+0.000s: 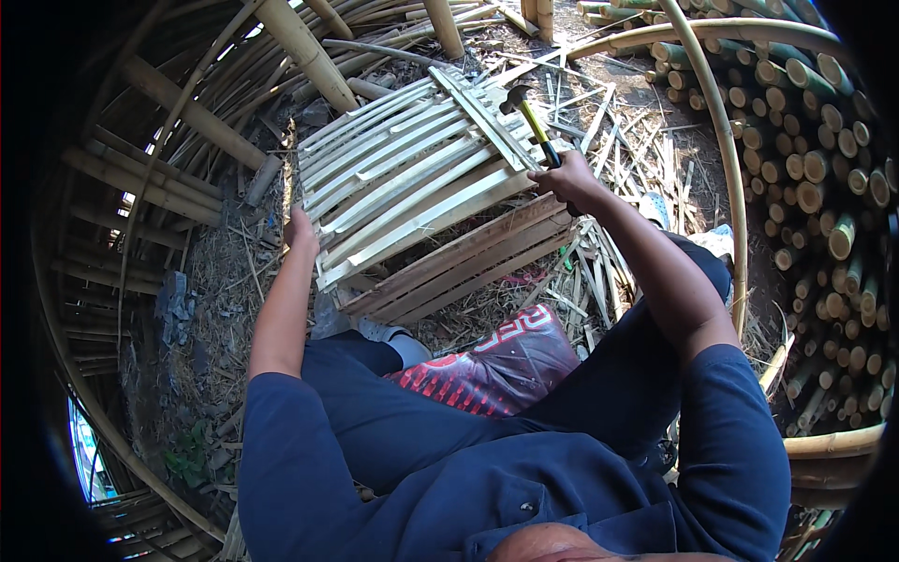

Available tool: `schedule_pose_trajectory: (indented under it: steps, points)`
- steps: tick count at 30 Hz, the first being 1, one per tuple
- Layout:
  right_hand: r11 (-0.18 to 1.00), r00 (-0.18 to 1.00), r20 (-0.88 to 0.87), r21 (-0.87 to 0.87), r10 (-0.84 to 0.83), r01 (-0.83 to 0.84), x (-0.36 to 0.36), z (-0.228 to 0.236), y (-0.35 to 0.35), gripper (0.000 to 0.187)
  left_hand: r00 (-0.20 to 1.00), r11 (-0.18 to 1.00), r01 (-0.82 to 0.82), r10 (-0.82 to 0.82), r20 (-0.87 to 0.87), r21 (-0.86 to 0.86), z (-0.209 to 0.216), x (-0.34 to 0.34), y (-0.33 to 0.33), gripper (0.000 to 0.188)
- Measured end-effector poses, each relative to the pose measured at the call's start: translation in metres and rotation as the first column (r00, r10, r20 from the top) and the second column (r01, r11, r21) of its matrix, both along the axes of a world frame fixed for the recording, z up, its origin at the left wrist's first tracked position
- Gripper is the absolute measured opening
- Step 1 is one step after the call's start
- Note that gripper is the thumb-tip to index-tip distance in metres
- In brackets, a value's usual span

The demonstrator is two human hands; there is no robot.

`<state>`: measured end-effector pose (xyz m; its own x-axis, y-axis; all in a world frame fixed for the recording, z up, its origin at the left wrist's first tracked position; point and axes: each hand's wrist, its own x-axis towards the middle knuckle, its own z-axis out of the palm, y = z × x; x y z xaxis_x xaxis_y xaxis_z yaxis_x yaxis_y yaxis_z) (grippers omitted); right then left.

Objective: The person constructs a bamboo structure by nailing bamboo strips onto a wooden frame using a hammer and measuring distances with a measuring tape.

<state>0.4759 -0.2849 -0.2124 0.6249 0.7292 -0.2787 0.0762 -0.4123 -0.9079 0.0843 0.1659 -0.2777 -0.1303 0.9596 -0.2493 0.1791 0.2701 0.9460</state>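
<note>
A panel of pale split-bamboo slats (412, 208) lies in front of me, with a crosspiece (482, 117) over the slats near its right end. It rests on a slatted wooden crate-like frame (464, 258). My left hand (300, 229) is closed on the panel's left edge, its fingertips partly hidden. In my right hand (569, 183), the fingers wrap round the grip of a claw hammer (534, 122) with a yellow and black handle. The hammer's dark head points up and away, over the crosspiece. That hand is next to the panel's near right corner.
Stacked cut bamboo poles (810, 169) fill the right side behind a curved bamboo pole (726, 140). Bamboo offcuts (609, 272) litter the ground. A dark and red printed sack (496, 365) lies between my legs. Thick bamboo posts (304, 51) stand at the far left.
</note>
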Motion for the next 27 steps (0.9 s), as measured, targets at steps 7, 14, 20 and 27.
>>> schedule_pose_trajectory:
  steps: [7, 14, 20, 27]
  points:
    - [0.995, 1.0, -0.028, 0.097, -0.005, 0.007, 0.017, 0.0, 0.007, 0.032, 0.992, 0.998, -0.056, 0.055, 0.118, 0.004, 0.039, 0.016, -0.047, 0.062]
    - [0.991, 0.998, -0.067, 0.136, 0.002, 0.007, 0.033, 0.002, 0.035, 0.029, 0.942, 1.0, -0.02, 0.013, 0.335, 0.017, 0.052, -0.003, -0.066, 0.059]
    - [0.999, 0.999, -0.006, 0.006, -0.044, 0.044, 0.049, -0.009, 0.047, 0.028, 0.889, 0.998, 0.029, -0.002, 0.457, -0.05, 0.05, 0.013, -0.125, 0.055]
    - [0.997, 0.997, -0.029, 0.042, 0.068, -0.067, 0.043, -0.024, 0.064, 0.029, 0.863, 0.996, 0.094, -0.085, 0.499, 0.008, 0.026, -0.021, -0.131, 0.057]
